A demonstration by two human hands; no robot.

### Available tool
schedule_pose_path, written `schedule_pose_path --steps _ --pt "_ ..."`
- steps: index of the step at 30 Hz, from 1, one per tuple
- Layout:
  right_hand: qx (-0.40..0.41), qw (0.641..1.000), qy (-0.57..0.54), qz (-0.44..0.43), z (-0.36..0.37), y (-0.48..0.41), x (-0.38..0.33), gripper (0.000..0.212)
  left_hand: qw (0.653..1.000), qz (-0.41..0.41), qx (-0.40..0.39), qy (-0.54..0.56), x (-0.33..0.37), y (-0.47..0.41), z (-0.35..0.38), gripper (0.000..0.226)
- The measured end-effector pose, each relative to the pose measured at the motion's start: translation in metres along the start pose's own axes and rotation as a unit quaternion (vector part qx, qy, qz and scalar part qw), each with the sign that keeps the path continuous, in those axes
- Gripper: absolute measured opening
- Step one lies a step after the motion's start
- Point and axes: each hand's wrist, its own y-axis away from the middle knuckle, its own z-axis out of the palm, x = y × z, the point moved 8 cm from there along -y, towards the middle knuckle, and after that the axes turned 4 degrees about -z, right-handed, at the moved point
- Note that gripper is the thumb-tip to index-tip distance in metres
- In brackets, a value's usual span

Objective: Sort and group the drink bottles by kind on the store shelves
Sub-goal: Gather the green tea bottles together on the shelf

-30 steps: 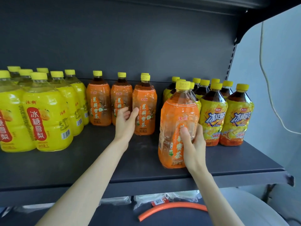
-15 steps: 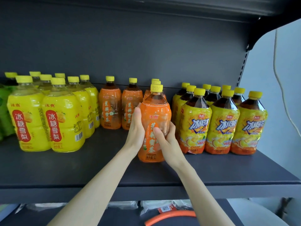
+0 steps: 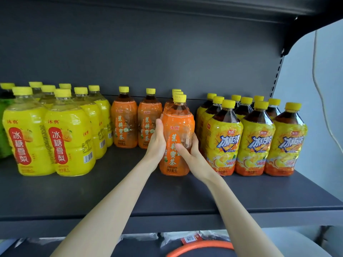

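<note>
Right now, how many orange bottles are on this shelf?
5. Two orange bottles stand side by side at the back; one in front between the left hand and right hand; two more line up behind it, mostly caps showing. Others may be hidden.

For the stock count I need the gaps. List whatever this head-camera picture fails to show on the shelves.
Head view: orange-label tea bottles behind the held orange-label bottle: only caps show, count unclear.
Head view: green-label bottle: cut off by the left edge.
Head view: back-row iced tea bottles: labels hidden by the front row.
Head view: packets and orange ring below: mostly hidden by the shelf board and bottom edge.
</note>
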Motion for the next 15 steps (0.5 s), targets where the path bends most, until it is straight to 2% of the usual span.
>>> schedule_pose_path --steps 5,10,15 --pt "-0.022 1.0 0.001 0.006 -0.0031 -0.002 -0.0014 0.093 1.0 0.005 -0.011 -0.005 0.0002 -0.0027 0.001 0.076" --pt "-0.01 1.0 0.01 -0.001 -0.0069 -0.0013 -0.0024 0.088 0.999 0.007 -0.031 -0.008 -0.0025 -0.0046 0.0039 0.071" --pt "-0.003 1.0 0.013 -0.002 -0.0098 -0.0004 -0.0021 0.071 0.999 0.015 -0.033 -0.01 -0.0037 -0.006 0.0045 0.066"
